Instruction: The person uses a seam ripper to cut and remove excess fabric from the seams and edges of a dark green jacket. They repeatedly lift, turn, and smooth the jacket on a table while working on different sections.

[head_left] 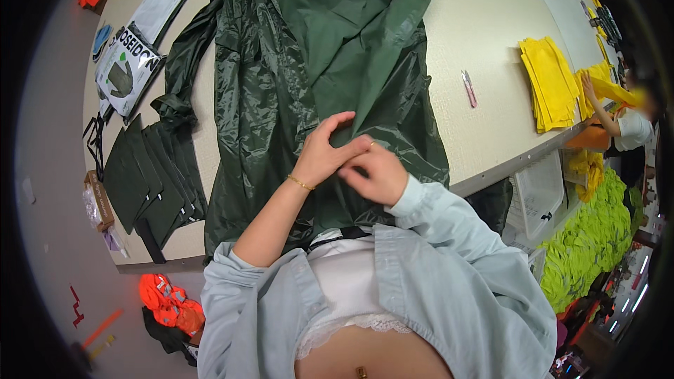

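A dark green, shiny rain garment (330,42) spreads across the table in front of me, with its near edge by my waist. Over its lower middle my two hands meet. My left hand (324,153) has its fingers stretched and its thumb reaching toward the other hand; nothing shows in its grip. Curled close against that thumb, my right hand (378,174) has its fingers closed. Whatever lies between them, if anything, is hidden. A sleeve (184,63) of the garment trails to the left, crumpled at its end.
Dark green cut pieces (151,175) and a packaged garment (129,70) lie left on the pale table (484,21). Pink-handled thread snips (470,89) and stacked yellow fabric (549,83) are right. Beyond the edge are plastic crates (539,189), lime-green garments (590,238) and a co-worker (628,126).
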A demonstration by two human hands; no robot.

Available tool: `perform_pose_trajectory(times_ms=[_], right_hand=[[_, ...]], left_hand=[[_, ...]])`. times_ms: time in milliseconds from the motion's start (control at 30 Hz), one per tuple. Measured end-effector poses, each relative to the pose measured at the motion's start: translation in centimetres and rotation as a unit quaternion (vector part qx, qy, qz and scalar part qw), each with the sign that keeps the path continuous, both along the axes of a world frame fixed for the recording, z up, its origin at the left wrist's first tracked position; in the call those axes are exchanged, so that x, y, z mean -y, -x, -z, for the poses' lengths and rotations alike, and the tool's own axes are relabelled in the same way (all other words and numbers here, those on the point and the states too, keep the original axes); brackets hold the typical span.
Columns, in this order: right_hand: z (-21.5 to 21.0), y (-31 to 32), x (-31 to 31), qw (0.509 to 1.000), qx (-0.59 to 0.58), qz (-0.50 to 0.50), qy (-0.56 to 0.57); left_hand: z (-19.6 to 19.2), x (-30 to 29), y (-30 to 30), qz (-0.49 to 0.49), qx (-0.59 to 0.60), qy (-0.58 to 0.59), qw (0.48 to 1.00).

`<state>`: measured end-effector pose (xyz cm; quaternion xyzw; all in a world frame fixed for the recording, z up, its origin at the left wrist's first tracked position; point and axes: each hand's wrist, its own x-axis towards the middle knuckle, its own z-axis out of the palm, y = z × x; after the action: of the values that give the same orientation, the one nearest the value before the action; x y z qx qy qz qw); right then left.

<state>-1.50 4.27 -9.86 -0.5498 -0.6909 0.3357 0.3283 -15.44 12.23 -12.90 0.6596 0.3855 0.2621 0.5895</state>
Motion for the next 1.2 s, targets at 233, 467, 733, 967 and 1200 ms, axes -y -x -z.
perform_pose_trajectory(times_ms=[233,467,733,967,1200], right_hand=[[1.3,-0.9,-1.0,0.965,-0.162,0.197,0.061],[1.1,-5.9,-4.0,0.893,-0.256,0.306,0.209],[-3.5,-3.5,-1.6,0.933,-0.348,0.072,0.057],[-2.3,-2.1,1.3,0.988,0.004,-0.079,-0.136],[-4.6,-4.1,1.5,0.985,0.114,-0.027,-0.126]], left_hand=[[1.8,-0.2,0.2,-0.172,0.236,0.384,0.876],[1.4,2.3,0.3,-0.038,0.228,0.318,0.92],[-7.3,1.5,-0.4,-0.166,0.025,-0.258,0.951],[-8.1,0.0,-0.9,-0.004,-0.214,-0.259,0.942],[-6.1,2.5,0.6,-0.002,-0.215,-0.303,0.928]])
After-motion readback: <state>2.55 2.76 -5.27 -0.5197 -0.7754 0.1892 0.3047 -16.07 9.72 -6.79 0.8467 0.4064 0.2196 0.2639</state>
